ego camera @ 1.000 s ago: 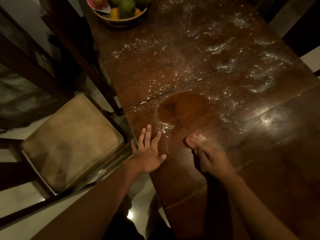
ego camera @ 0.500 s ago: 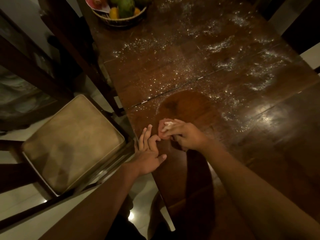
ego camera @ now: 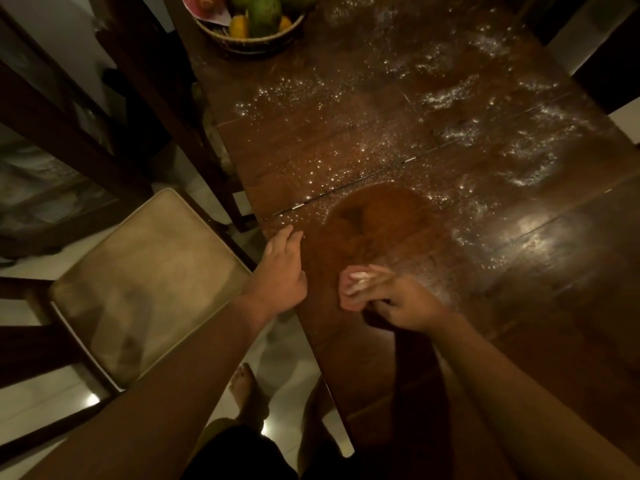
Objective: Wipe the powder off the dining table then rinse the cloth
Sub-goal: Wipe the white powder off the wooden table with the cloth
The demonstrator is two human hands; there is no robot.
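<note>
A dark wooden surface [ego camera: 433, 140] is filling most of the frame, with white powder [ego camera: 512, 133] lying scattered across its far and right-hand stretches and along a seam between its boards. A rounded cleared patch [ego camera: 377, 216] is showing bare, lighter wood just this side of that seam. A chair [ego camera: 138, 282] with a tan padded seat is standing at the surface's left edge, close against it. A basket [ego camera: 252, 39] of green and orange fruit is sitting at the far end, partly cut off by the frame. The person is reaching in with both bare arms; the left hand [ego camera: 282, 271] is resting at the left edge, fingers loosely curled and gripping nothing, just beside the cleared patch. The right hand [ego camera: 398, 299] is pressing down near the front of that patch, fingers closed around a small pale pink cloth [ego camera: 351, 289] bunched against the wood. A bare foot [ego camera: 247, 393] is showing on the pale tiled floor below.
</note>
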